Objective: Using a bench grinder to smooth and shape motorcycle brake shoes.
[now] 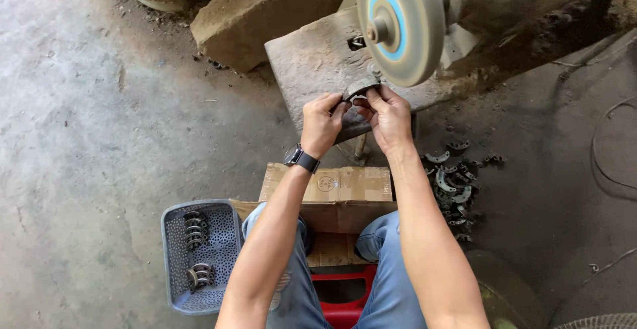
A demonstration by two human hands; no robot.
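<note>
**Both hands press a curved metal piece to the wheel**

At far left a grey perforated basket (199, 256) sits on the concrete floor (86, 136), holding two short stacks of curved metal pieces along its inner side, close enough for the left arm to reach.

Next comes a cardboard box (332, 193) between the person's knees, flaps open, with a red stool (342, 292) under the jeans (only its front edge shows).

The left hand (323, 124), a dark watch (302, 158) on its wrist, is closed on the left end of a small curved part (360, 89). The right hand (388, 118) pinches the other end, fingers and thumb clamped on it. The hands sit almost touching, likely so the part stays steady, and they hold it up at the lower rim of the wheel (401, 23), a round buffing disc with a blue centre ring. Whether the part actually touches the wheel cannot be told from this angle. The wheel's motor rests on a rough stone block (312, 60), which puts it at a seated worker's arm height.

To the right, a loose pile (454, 183) of similar crescent-shaped pieces lies on the dark, grimy floor beside the right knee, near the right hand. A thin wire (600, 150) curls at the far right edge.
</note>
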